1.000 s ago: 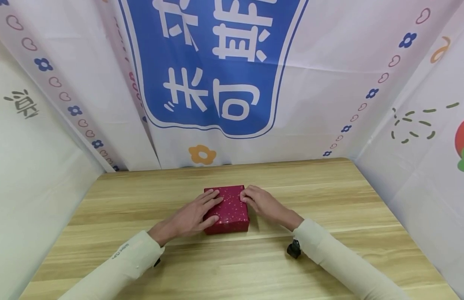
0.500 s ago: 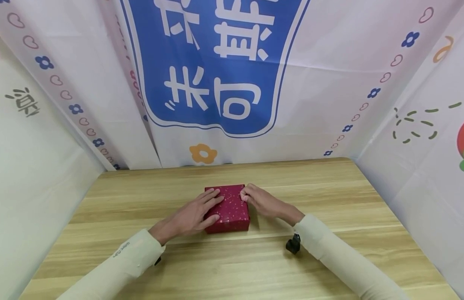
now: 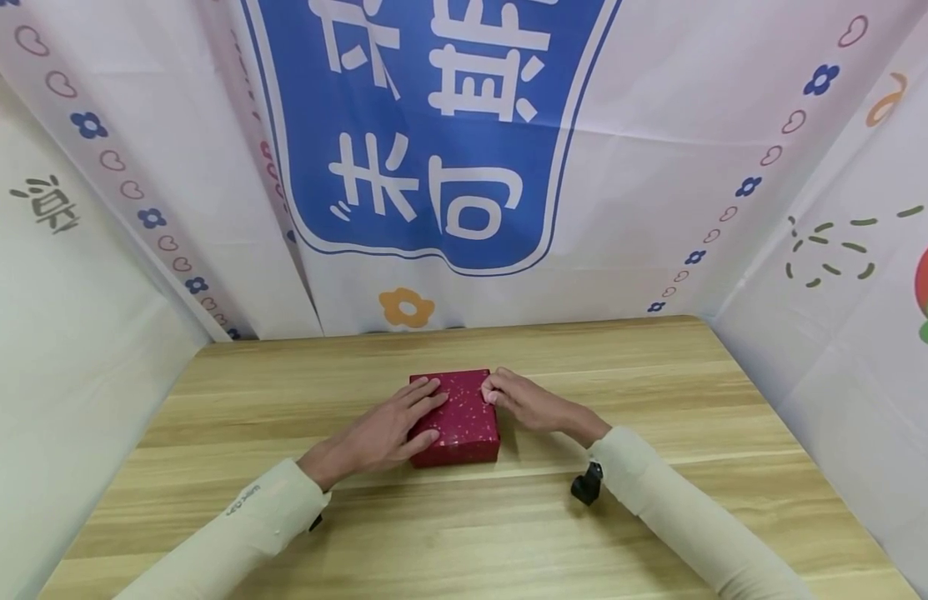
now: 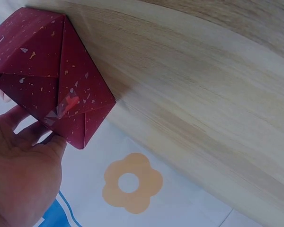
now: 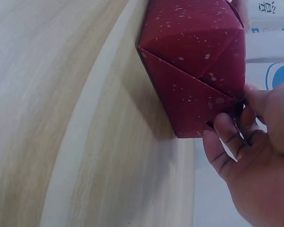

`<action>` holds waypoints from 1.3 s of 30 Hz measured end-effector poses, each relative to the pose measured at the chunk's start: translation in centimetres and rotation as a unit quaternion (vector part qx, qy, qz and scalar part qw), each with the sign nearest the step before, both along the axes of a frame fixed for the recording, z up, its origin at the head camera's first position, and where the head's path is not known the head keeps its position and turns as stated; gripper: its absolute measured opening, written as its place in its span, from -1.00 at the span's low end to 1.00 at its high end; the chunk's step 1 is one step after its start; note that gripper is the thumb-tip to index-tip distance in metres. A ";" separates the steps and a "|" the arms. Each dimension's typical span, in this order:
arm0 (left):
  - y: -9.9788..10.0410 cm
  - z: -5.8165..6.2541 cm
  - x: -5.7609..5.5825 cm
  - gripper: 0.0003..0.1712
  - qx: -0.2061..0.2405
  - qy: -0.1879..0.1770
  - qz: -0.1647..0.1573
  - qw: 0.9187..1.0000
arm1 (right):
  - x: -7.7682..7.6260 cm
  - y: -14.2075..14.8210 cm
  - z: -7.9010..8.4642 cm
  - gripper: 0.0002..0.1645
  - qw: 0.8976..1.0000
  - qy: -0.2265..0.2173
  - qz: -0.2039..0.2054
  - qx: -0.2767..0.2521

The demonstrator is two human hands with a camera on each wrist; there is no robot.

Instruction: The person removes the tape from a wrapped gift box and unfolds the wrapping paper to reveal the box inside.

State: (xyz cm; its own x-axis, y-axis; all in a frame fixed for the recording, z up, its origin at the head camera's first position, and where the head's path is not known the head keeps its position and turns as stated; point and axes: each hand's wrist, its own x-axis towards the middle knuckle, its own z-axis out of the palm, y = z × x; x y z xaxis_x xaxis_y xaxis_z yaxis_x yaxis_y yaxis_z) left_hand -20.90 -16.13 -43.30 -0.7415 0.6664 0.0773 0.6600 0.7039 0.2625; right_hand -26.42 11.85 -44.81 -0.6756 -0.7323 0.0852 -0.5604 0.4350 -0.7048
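Crimson, gold-flecked paper all over this gift box, and in the head view it's sitting toward the back of the wooden desk, between both hands. Left hand lies flat on the left part of the top, fingers spread, not gripping. Right hand is curled up at the right edge, thumb and fingers closed in.

Left wrist view shows the box's left end: folded triangles, with a bit of clear tape stuck across the lower fold. Fingers look loose along the edge.

Right wrist view has the other end, and that hand seems to be pinching the wrapping paper near the top edge. Can't make out exactly what's between the fingertips.

My read: step in hand is working that right-end fold, left hand steadying. Next move probably calls for a gentle pinch there, box pinned down so it doesn't slide.
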 end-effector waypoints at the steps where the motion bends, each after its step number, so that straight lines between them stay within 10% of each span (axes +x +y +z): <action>1: 0.0 0.0 0.0 -0.31 0.000 0.001 -0.001 1.000 | 0.0 0.0 0.0 -0.77 1.000 -0.004 0.000 0.000; 11: -0.1 -0.2 -0.2 -0.31 -0.003 0.002 0.000 1.000 | 0.2 0.5 -0.4 -0.83 0.996 -0.066 -0.017 -0.052; 21: 0.0 0.0 0.0 -0.29 -0.015 -0.012 0.010 1.000 | -0.1 0.8 -1.0 -0.88 0.992 -0.033 -0.081 -0.088; 39: 0.0 0.0 0.0 -0.30 -0.011 -0.005 0.007 1.000 | 0.1 0.3 -0.9 -0.81 0.997 -0.038 -0.043 -0.059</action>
State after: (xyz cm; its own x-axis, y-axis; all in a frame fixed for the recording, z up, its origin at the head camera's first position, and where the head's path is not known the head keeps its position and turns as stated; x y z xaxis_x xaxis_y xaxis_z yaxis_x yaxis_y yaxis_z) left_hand -20.92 -16.13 -43.29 -0.7512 0.6578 0.0554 0.6479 0.7186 0.2527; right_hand -26.36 12.13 -45.69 -0.7437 -0.6587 0.1139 -0.4674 0.3906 -0.7931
